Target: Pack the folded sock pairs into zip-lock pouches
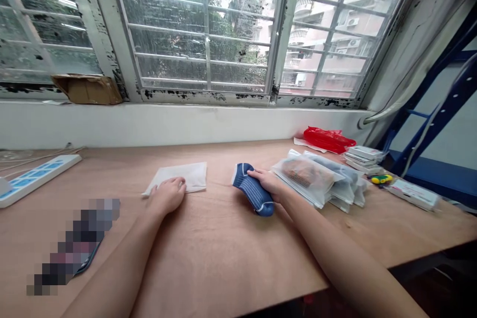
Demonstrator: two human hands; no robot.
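Left hand (167, 197): lying palm down, fingers loosely curled, fingertips resting on the near edge of a white sheet (188, 176); not gripping it.

Right hand (265, 183): lying open, fingers stretched out and pointing left, pads resting on top of a blue sock (254, 191); not clamped on it.

Hands together or apart: apart, with the bare table (210, 243) showing between them.

Sock position: lying just right of centre on the table, between the white sheet and the bags, with its long axis running from far-left to near-right. A white patch is showing at its far-left end.

White sheet position: lying flat, left of the sock, and well apart from it.

Containers: a stack of clear zip bags (307, 174) is lying just right of the right hand. The top bag is holding something orange-brown, and a bag behind it is holding something grey-blue (345, 181).

Far right: a red plastic bag (328, 139) is lying against the wall, beside a small stack of boxes (363, 159).

Far left: a power strip (35, 179) is lying near the table edge.
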